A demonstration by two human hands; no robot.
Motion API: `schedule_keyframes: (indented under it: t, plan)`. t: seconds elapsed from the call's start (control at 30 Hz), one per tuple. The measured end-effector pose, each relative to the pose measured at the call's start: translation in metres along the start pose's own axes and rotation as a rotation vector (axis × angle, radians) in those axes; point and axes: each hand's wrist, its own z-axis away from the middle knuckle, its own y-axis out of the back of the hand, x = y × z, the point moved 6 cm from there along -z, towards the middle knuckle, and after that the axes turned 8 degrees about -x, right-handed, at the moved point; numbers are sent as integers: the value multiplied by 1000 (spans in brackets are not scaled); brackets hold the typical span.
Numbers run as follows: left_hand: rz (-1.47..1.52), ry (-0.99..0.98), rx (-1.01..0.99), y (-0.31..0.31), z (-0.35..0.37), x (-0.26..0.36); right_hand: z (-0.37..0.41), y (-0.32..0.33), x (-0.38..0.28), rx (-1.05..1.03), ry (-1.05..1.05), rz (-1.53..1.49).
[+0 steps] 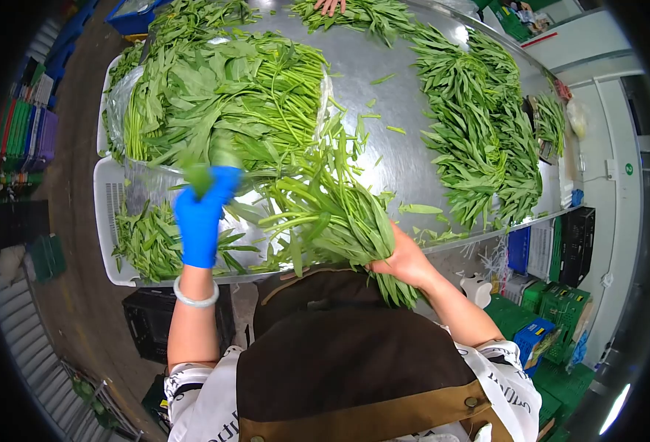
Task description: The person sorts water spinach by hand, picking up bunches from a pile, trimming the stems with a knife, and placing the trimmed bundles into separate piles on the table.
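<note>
My left hand, in a blue glove, is closed on a few green leaves that are blurred by motion. It is above the near part of a white basket with loose leafy greens in it. My bare right hand is wrapped round a bunch of long-stemmed greens at the table's near edge, its stems pointing up and left. Beyond my left hand, a large heap of greens lies on clear plastic in another white basket.
Rows of greens lie on the right of the metal table. At the far edge another person's hand touches greens. Green crates and a black crate stand at the right. Below the left side is a black crate.
</note>
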Motion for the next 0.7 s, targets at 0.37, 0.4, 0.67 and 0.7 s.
schedule_keyframes:
  t: [0.37,0.4,0.67,0.7]
  plan:
    - [-207,-179,100,-7,-30,-35,-3,5,4,67,-75,148]
    - [-68,-92,111,1,-31,-24,-2,5,4,57,-64,101]
    - [-387,-234,-50,-53,20,-22,-15,3,0,101,-8,-345]
    - [-221,-199,76,-50,23,-28,-16,3,-3,105,-29,-369]
